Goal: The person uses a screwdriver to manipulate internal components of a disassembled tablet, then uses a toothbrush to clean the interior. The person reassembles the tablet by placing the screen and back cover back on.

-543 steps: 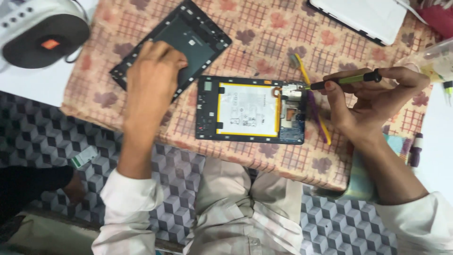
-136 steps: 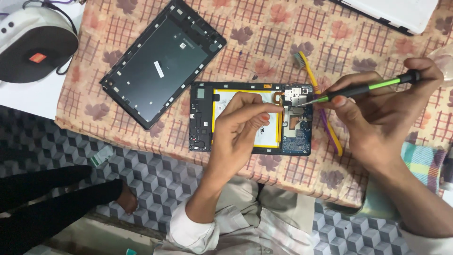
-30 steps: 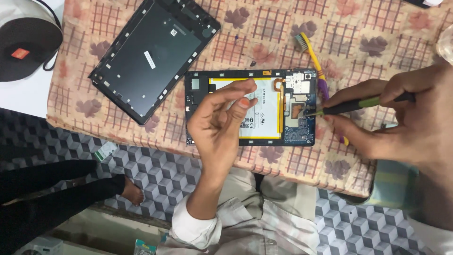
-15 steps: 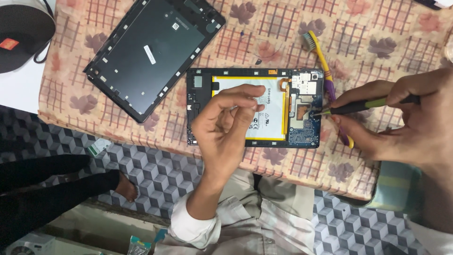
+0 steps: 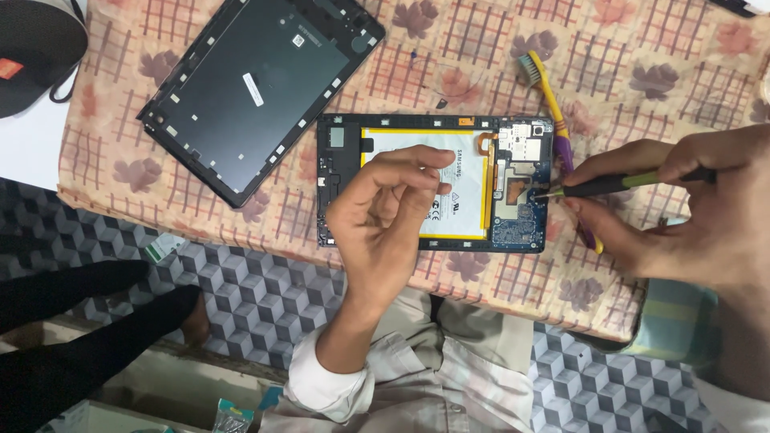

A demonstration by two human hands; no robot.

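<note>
Left hand [image 5: 385, 216]: lifted just above the opened tablet [image 5: 433, 183], fingers curled together with nothing visibly pinched; a moment ago it hovered the same way.
Right hand [image 5: 682, 216]: clamped on the screwdriver [image 5: 618, 184], as before.
Screwdriver tip: on the circuit board [image 5: 521, 192] at the tablet's right end (unchanged, so work continues at that spot).
Tablet: near the cloth's [image 5: 513, 48] front edge.
Back cover [image 5: 257, 88]: toward the left edge, apart.
Toothbrush [image 5: 553, 112]: beside the tablet's right end.
</note>
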